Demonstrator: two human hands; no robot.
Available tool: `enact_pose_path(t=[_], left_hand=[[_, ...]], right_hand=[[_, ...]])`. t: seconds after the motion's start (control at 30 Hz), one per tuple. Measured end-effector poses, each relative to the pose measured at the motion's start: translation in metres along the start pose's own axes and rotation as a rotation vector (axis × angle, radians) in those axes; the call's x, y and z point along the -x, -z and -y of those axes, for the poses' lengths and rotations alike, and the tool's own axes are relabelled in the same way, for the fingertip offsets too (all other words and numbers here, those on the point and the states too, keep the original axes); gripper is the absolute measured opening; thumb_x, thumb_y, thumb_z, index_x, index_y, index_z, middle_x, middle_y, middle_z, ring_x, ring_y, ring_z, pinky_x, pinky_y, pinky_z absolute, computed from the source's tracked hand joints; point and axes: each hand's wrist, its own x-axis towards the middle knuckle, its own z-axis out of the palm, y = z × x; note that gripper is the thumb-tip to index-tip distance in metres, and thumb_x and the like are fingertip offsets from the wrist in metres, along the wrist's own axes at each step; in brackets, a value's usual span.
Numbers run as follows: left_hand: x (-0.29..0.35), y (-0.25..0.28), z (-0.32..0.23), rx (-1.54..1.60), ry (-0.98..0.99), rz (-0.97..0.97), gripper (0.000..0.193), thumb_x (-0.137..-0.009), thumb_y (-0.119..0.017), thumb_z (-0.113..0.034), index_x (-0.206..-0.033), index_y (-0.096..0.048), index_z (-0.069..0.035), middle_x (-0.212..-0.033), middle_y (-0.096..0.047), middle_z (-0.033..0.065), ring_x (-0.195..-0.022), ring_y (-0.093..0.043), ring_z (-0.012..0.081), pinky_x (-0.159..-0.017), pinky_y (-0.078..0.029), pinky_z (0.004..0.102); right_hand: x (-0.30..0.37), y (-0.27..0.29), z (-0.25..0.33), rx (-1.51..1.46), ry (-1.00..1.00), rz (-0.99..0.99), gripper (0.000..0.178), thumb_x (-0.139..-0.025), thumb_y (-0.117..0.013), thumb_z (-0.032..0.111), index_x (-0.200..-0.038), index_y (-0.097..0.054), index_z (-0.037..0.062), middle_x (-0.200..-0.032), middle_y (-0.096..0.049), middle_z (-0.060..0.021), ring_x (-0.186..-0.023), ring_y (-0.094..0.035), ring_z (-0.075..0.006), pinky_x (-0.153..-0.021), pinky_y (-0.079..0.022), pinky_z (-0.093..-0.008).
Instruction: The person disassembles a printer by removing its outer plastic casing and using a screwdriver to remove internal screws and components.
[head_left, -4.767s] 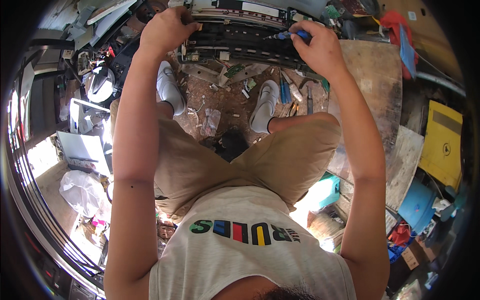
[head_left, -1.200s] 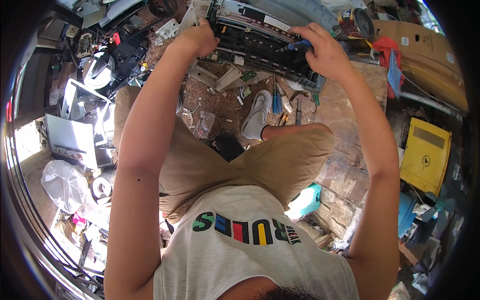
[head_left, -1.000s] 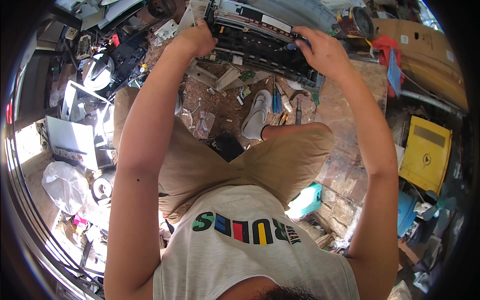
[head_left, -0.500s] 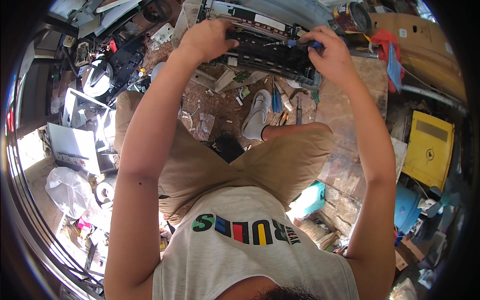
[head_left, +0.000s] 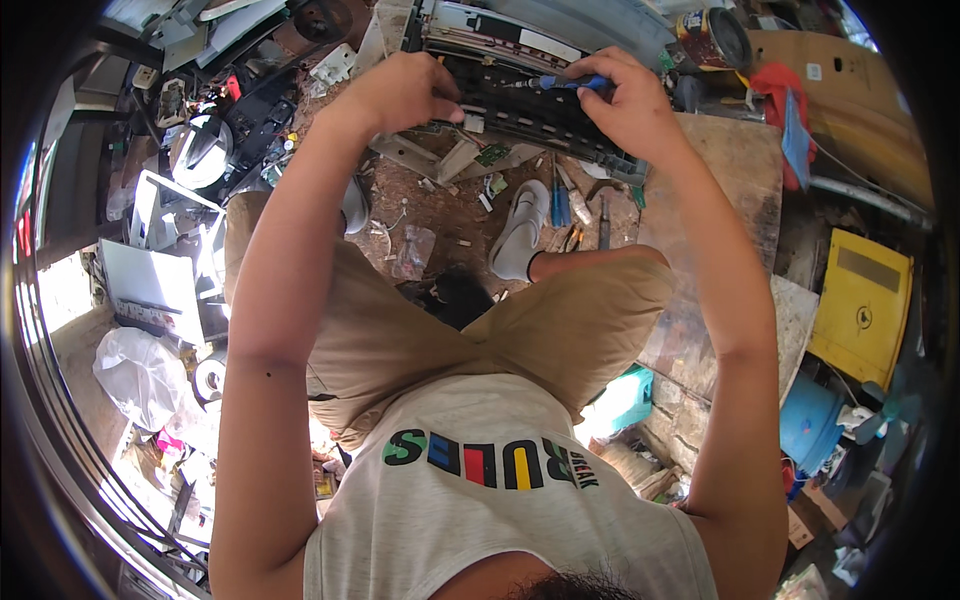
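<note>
A long dark printer chassis (head_left: 530,125) with a pale strip along its far side lies at the top of the view. My right hand (head_left: 636,108) is closed round the blue handle of a screwdriver (head_left: 592,82), whose shaft points left above the chassis. The tip is too small to place exactly. At the chassis's left end, my left hand (head_left: 400,95) grips the near edge, thumb and fingers curled at the frame. Part of that end is hidden behind the fingers.
Hand tools (head_left: 570,200) lie on the dirt floor beside my shoe (head_left: 522,225). To the right are a wooden board (head_left: 720,180), a yellow panel (head_left: 862,305) and a tin can (head_left: 712,38). Scrap parts (head_left: 250,130) crowd the left side.
My right hand and the screwdriver have shifted a little left over the chassis, showing more of the blue handle. My left hand has slid slightly left and nearer.
</note>
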Motion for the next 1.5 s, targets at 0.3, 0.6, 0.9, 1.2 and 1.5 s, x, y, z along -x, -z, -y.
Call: enact_pose_path(t=[0.3, 0.6, 0.9, 1.2, 1.5], left_hand=[[0.008, 0.028, 0.022, -0.108, 0.197, -0.32, 0.031, -0.09, -0.068, -0.032, -0.11, -0.075, -0.01, -0.101, -0.073, 0.0188, -0.098, -0.069, 0.0369, -0.089, -0.053, 0.0433], [-0.001, -0.002, 0.046, -0.188, 0.409, 0.005, 0.061, -0.095, -0.057, -0.051, -0.121, -0.061, 0.004, -0.112, -0.068, 0.0292, -0.108, -0.065, 0.0431, -0.092, -0.051, 0.0479], [-0.007, 0.002, 0.033, -0.056, 0.388, 0.145, 0.054, -0.098, -0.056, -0.042, -0.111, -0.064, 0.01, -0.108, -0.069, 0.03, -0.106, -0.067, 0.0423, -0.092, -0.051, 0.0465], [-0.011, -0.006, 0.046, -0.103, 0.337, 0.098, 0.051, -0.097, -0.058, -0.039, -0.111, -0.066, 0.009, -0.107, -0.069, 0.0299, -0.106, -0.066, 0.043, -0.092, -0.051, 0.0472], [-0.012, -0.005, 0.058, -0.117, 0.39, 0.106, 0.042, -0.099, -0.052, -0.03, -0.121, -0.064, 0.005, -0.116, -0.067, 0.0269, -0.112, -0.064, 0.0413, -0.095, -0.049, 0.046]], right_hand=[[-0.014, -0.016, 0.002, 0.013, 0.0, -0.024, 0.023, -0.08, -0.064, 0.01, -0.101, -0.073, 0.0074, -0.098, -0.063, -0.0102, -0.079, -0.062, -0.0272, -0.076, -0.053, -0.0362], [-0.039, -0.007, 0.028, 0.32, 0.085, 0.172, 0.024, -0.081, -0.066, 0.018, -0.099, -0.074, 0.0042, -0.092, -0.069, -0.0172, -0.084, -0.067, -0.0366, -0.081, -0.054, -0.0436], [-0.103, 0.001, 0.044, 0.218, -0.617, 0.773, 0.037, -0.095, -0.058, 0.031, -0.089, -0.074, -0.0023, -0.078, -0.072, -0.0182, -0.064, -0.07, -0.0249, -0.067, -0.055, -0.0389], [-0.097, 0.001, 0.034, 0.939, 1.035, 0.505, 0.02, -0.085, -0.068, 0.02, -0.099, -0.073, 0.0063, -0.079, -0.07, -0.0104, -0.076, -0.067, -0.0281, -0.072, -0.054, -0.0444], [-0.115, 0.0, 0.056, 0.391, -0.563, 0.789, 0.027, -0.091, -0.067, 0.028, -0.091, -0.075, 0.0023, -0.091, -0.073, -0.0165, -0.085, -0.069, -0.0327, -0.076, -0.055, -0.0411]])
